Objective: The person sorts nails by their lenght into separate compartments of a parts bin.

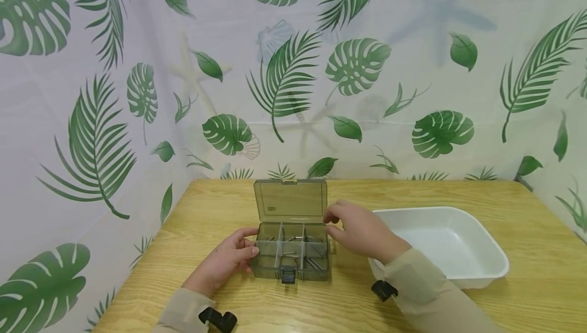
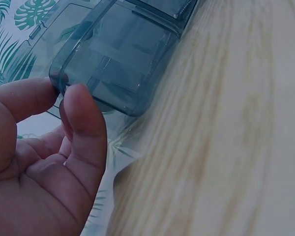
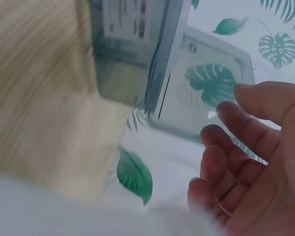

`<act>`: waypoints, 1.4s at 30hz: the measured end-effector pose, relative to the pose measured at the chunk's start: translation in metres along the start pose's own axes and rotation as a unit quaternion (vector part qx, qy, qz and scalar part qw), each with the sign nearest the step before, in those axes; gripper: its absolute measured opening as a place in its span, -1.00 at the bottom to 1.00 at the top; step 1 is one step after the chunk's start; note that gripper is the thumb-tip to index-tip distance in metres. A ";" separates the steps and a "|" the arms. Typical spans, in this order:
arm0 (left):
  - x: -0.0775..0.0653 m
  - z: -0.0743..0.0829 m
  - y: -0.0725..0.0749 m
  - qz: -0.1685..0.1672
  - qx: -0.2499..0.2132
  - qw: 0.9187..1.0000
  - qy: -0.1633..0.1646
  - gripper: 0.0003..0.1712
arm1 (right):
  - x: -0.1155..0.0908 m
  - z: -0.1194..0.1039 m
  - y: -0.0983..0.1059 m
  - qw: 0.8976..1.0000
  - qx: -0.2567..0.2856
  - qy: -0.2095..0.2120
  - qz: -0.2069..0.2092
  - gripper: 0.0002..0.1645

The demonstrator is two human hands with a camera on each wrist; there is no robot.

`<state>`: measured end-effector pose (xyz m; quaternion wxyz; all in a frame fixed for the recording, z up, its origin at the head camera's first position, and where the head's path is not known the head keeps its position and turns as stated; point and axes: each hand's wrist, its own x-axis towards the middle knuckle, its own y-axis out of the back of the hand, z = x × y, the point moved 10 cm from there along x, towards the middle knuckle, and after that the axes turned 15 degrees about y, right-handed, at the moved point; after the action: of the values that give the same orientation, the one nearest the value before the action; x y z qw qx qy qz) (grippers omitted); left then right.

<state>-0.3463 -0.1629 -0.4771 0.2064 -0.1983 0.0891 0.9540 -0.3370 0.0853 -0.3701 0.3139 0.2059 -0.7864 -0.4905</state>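
Note:
A smoky see-through compartment box [image 1: 291, 273] stands on the table with its lid [image 1: 290, 200] raised at the back. Several thin metal pieces like nails or screws [image 1: 314, 263] lie in its divided sections. At the box's left side, my left hand [image 1: 224, 259] pinches the wall between thumb and fingers, clearest in the left wrist view. My right hand [image 1: 359, 228] is beside the box's right back corner, close to the raised lid. In the right wrist view its fingers [image 3: 241, 123] are loosely bent with nothing between them. The front latch [image 1: 288, 274] hangs down.
A white rectangular basin [image 1: 440, 241] stands on the wooden table [image 1: 229, 195] just right of the box, with my right forearm passing over its near left corner. Leaf-printed cloth [image 1: 293, 68] hangs behind the table and at both sides.

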 end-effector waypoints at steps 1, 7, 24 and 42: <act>0.000 0.000 0.000 0.001 0.000 1.000 0.000 -0.34 | -0.004 0.003 0.002 1.000 -0.001 -0.001 0.001 -0.84; 0.000 0.000 -0.002 -0.002 0.000 1.000 -0.001 -0.34 | -0.033 0.026 0.012 1.000 0.000 -0.025 -0.006 -0.81; 0.003 -0.003 0.000 -0.003 -0.001 1.000 0.003 -0.33 | -0.095 0.085 0.013 0.996 -0.021 -0.067 -0.060 -0.62; 0.003 -0.003 0.001 -0.003 -0.006 1.000 0.002 -0.33 | -0.111 0.108 -0.010 0.988 0.002 -0.096 -0.118 -0.85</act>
<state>-0.3481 -0.1636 -0.4811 0.2076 -0.2021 0.0830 0.9535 -0.3318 0.2205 -0.4464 0.1765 0.2496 -0.7843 -0.5398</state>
